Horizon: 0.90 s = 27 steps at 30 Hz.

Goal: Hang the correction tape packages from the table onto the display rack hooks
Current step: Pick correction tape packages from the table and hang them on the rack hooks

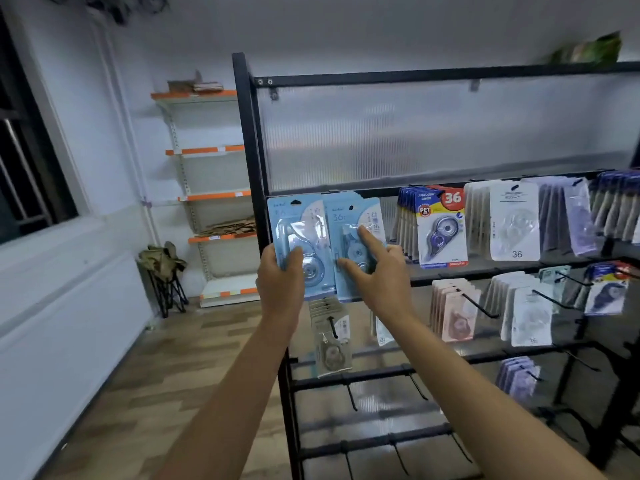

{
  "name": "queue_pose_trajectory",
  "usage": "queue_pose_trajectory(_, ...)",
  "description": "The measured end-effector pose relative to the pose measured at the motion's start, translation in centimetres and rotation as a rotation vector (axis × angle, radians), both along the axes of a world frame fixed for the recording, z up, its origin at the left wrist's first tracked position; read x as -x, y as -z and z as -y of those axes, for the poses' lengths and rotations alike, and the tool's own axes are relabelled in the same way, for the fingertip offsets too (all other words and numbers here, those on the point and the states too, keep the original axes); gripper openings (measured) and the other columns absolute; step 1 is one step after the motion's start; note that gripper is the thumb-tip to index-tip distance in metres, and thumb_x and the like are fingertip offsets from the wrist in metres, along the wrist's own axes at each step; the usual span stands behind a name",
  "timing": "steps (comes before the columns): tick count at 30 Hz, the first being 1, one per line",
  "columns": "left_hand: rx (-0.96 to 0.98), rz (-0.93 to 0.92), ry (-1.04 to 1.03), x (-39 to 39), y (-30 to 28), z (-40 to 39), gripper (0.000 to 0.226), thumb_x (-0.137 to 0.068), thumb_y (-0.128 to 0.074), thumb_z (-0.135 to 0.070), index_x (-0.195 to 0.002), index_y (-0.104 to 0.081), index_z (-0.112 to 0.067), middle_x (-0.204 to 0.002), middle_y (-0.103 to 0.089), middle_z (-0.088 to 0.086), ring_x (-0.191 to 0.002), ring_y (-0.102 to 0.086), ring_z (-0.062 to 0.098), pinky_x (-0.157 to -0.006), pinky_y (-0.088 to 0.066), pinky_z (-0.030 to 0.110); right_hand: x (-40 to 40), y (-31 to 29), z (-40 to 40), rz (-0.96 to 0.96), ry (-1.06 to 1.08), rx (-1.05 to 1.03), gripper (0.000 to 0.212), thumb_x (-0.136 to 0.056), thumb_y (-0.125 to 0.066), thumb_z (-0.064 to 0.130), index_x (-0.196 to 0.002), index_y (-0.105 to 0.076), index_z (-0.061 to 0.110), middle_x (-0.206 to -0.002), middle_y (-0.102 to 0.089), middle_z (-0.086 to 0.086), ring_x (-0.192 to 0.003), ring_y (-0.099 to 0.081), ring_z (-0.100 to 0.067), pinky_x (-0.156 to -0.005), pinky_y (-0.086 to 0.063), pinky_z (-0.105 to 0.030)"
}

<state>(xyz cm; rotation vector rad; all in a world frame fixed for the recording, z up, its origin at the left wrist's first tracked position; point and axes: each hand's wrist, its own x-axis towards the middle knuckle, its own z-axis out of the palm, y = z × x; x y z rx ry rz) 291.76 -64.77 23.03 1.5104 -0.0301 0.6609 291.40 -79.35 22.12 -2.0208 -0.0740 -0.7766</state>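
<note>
The left hand [280, 271] grips a light-blue blister-card correction tape package [299, 244] by its lower left edge, thumb curled over the front, holding it up level with the top rail of the black metal display rack [247, 140], probably so its hang hole meets a hook. The right hand [375, 268] is spread, forefinger and thumb pressing flat on a second light-blue package [355, 237] just beside the first, apparently steadying it on its hook. Whether either hole is threaded cannot be told. To the right, dark-blue carded packages [441, 226] hang in tidy rows, faces outward.
</note>
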Motion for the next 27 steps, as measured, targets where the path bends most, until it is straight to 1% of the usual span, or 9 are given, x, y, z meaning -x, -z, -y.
queue_pose_trajectory(4,-0.125,0.06,-0.046,-0.1,-0.2,0.5,0.018,-0.075,-0.051,-0.04,-0.083,-0.06,-0.027,-0.073,-0.063,-0.007,-0.066,-0.061,0.012,-0.059,-0.05,0.03,-0.9,0.5,0.3,-0.019,0.024,0.086,0.068,-0.084,-0.066,0.041,-0.144,-0.034,0.037,-0.105,-0.037,-0.002,-0.091,-0.049,-0.016,-0.081,-0.05,-0.03)
queue_pose_trajectory(7,-0.243,0.068,0.02,-0.6,-0.6,1.5,0.002,-0.083,-0.057,-0.036,-0.081,-0.056,-0.036,-0.075,-0.063,-0.01,-0.064,-0.062,0.003,-0.055,-0.051,0.022,-2.2,0.6,0.2,-0.008,-0.03,0.086,0.055,-0.093,-0.057,0.028,-0.144,-0.036,0.033,-0.1,-0.038,-0.004,-0.082,-0.046,-0.017,-0.073,-0.04,-0.024)
queue_pose_trajectory(8,-0.27,0.072,0.031,-0.7,-0.6,1.9,0.007,-0.087,-0.059,-0.032,-0.086,-0.055,-0.037,-0.076,-0.063,-0.011,-0.063,-0.062,-0.002,-0.052,-0.05,0.015,-2.7,0.6,0.3,-0.021,-0.055,0.074,0.048,-0.096,-0.051,0.024,-0.142,-0.041,0.028,-0.099,-0.038,-0.006,-0.082,-0.047,-0.02,-0.073,-0.038,-0.024)
queue_pose_trajectory(10,-0.306,0.071,0.051,-1.1,-0.5,2.5,0.013,-0.091,-0.06,-0.026,-0.099,-0.054,-0.035,-0.081,-0.063,-0.013,-0.065,-0.062,-0.007,-0.051,-0.046,0.008,-3.9,0.7,0.5,-0.072,-0.11,0.098,0.034,-0.098,-0.043,0.013,-0.13,-0.053,0.013,-0.098,-0.041,-0.009,-0.086,-0.05,-0.028,-0.072,-0.036,-0.024)
queue_pose_trajectory(12,-0.322,0.054,0.055,-1.3,-0.4,3.0,0.019,-0.09,-0.06,-0.03,-0.109,-0.056,-0.032,-0.085,-0.065,-0.013,-0.071,-0.065,0.0,-0.058,-0.051,0.015,-4.8,0.9,1.1,-0.101,-0.177,0.131,0.023,-0.095,-0.043,0.006,-0.111,-0.06,0.008,-0.095,-0.046,-0.01,-0.085,-0.049,-0.025,-0.067,-0.034,-0.025)
queue_pose_trajectory(14,-0.306,0.037,0.055,-1.5,-0.3,3.4,0.02,-0.091,-0.06,-0.031,-0.11,-0.057,-0.032,-0.088,-0.067,-0.011,-0.078,-0.067,0.008,-0.066,-0.055,0.025,-5.3,1.0,1.9,-0.089,-0.242,0.073,0.021,-0.092,-0.048,0.005,-0.084,-0.061,0.019,-0.086,-0.053,-0.001,-0.078,-0.051,-0.018,-0.057,-0.036,-0.021)
queue_pose_trajectory(16,-0.288,0.041,0.058,-1.7,-0.1,3.8,0.017,-0.092,-0.059,-0.03,-0.108,-0.056,-0.035,-0.087,-0.066,-0.013,-0.077,-0.067,0.005,-0.064,-0.055,0.022,-5.5,1.0,2.7,-0.085,-0.34,-0.058,0.037,-0.091,-0.049,0.002,-0.074,-0.057,0.034,-0.078,-0.059,0.013,-0.071,-0.057,-0.008,-0.053,-0.042,-0.013)
queue_pose_trajectory(22,-0.275,0.015,0.045,-2.2,0.9,4.7,0.018,-0.091,-0.061,-0.028,-0.106,-0.053,-0.036,-0.083,-0.065,-0.014,-0.065,-0.064,-0.006,-0.05,-0.048,0.01,-6.3,1.4,3.5,-0.122,-0.469,-0.22,0.036,-0.09,-0.047,-0.001,-0.101,-0.065,0.029,-0.089,-0.07,0.008,-0.083,-0.068,-0.017,-0.063,-0.054,-0.024)
queue_pose_trajectory(27,-0.226,-0.067,0.07,-3.6,1.1,5.4,0.024,-0.093,-0.059,-0.031,-0.116,-0.055,-0.024,-0.095,-0.066,-0.004,-0.079,-0.067,0.008,-0.061,-0.054,0.02,-6.7,2.0,4.3,-0.166,-0.56,-0.37,0.04,-0.095,-0.04,-0.001,-0.12,-0.062,0.02,-0.107,-0.07,-0.003,-0.093,-0.069,-0.018,-0.076,-0.057,-0.03)
